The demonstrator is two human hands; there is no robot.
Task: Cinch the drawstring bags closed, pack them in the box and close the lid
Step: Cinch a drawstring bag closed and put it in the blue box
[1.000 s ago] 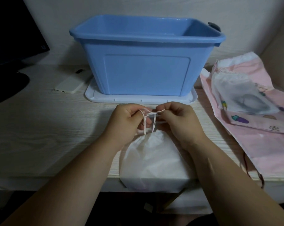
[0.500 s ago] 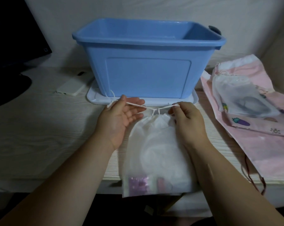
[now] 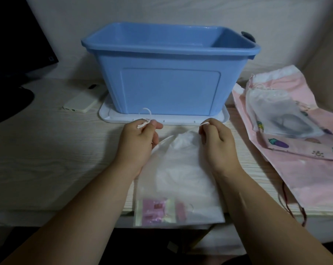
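Note:
A white drawstring bag (image 3: 178, 175) lies on the desk in front of me, its bottom hanging over the front edge and its mouth gathered. My left hand (image 3: 138, 142) pinches the left end of the white cord, a loop sticking up above the fingers. My right hand (image 3: 216, 140) pinches the right cord end. The open blue box (image 3: 169, 77) stands behind the bag on its white lid (image 3: 225, 116). At the right a small sheer bag (image 3: 280, 115) lies on a patterned pouch (image 3: 303, 148), and both rest on a big pink bag (image 3: 313, 176).
A white phone (image 3: 81, 103) lies left of the lid. A dark monitor (image 3: 18, 44) and its base fill the far left. The wall stands close behind the box. The pink bag's dark red cord (image 3: 294, 211) dangles over the desk's front edge.
My hands have moved apart from the middle, each pulling a cord end sideways. The bag has spread flat toward me and its mouth has drawn tighter.

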